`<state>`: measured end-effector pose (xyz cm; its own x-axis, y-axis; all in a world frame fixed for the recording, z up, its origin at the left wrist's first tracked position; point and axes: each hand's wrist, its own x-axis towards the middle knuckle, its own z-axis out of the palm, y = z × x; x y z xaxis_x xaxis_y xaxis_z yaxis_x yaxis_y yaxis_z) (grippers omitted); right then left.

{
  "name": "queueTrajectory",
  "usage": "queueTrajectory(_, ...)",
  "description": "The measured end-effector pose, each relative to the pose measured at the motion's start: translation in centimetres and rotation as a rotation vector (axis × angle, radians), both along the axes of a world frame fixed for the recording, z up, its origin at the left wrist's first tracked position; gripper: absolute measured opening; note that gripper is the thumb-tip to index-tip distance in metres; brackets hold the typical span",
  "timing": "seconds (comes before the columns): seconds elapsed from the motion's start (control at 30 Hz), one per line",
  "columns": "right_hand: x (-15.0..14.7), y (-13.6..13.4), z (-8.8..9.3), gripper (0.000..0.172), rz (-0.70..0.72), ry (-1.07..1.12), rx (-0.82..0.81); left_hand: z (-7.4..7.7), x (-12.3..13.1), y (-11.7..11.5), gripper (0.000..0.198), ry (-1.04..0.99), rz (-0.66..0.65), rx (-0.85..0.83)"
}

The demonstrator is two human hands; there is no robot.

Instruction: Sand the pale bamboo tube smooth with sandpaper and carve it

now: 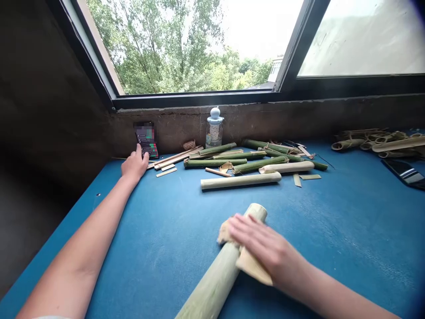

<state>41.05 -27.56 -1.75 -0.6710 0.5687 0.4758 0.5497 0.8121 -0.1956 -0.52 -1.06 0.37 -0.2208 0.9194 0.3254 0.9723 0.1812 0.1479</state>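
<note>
The right hand point(262, 246) is clasped over folded sandpaper point(254, 266), its fingers spread across the paper and pressing it against a pale green bamboo tube point(212, 283). The tube lies tilted on the blue table point(332, 230), one end raised toward the far edge and the other running off past the near edge of the view. The left hand point(135, 163) lies out toward the far left corner, loosely curled and grasping nothing, its fingertips at or just beside the lower edge of a phone point(146, 140) propped against the wall, screen blurred. Thin bamboo strips point(166, 161) lie just right of that hand. Along the far edge, green bamboo pieces point(232, 161) sit in a loose heap, with two peeled tubes point(241, 180) at its front. A glass jar with a pale blue lid point(214, 128) and a small coil of twine point(189, 145) stand behind the heap. Short cut bamboo pieces point(375, 144) gather at the far right corner, near a dark phone point(403, 173) at the right edge.
</note>
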Motion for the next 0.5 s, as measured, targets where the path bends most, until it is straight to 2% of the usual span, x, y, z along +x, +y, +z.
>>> queueTrajectory(0.07, -0.5, -0.5, 0.5, 0.053, 0.201, -0.056, -0.080, 0.0, -0.1, 0.0, 0.069, 0.013, -0.032, -0.052)
queueTrajectory(0.13, 0.2, 0.4, 0.5, 0.053, 0.294, -0.050, -0.129, 0.0, 0.0, -0.1, 0.062, 0.043, -0.075, -0.054)
queueTrajectory(0.2, 1.8, 2.0, 0.1, 0.053, 0.214, 0.007, -0.151, -0.1, 0.1, -0.2, 0.055, 0.073, -0.097, -0.014)
queueTrajectory(0.27, 3.3, 3.4, -0.3, 0.053, 0.051, 0.067, -0.165, -0.2, 0.2, -0.4, 0.050, 0.091, -0.091, 0.020)
queueTrajectory(0.33, 3.7, 3.7, -0.2, 0.054, -0.038, 0.087, -0.170, -0.2, 0.1, -0.4, 0.049, 0.091, -0.069, 0.022)
queueTrajectory(0.4, 2.5, 2.6, 0.3, 0.057, -0.001, 0.069, -0.169, -0.2, -0.1, -0.3, 0.048, 0.081, -0.049, 0.012)
queueTrajectory(0.5, -0.2, 0.6, 1.1, 0.058, 0.217, 0.016, -0.198, -0.1, -0.3, -0.2, 0.047, 0.076, -0.037, -0.002)
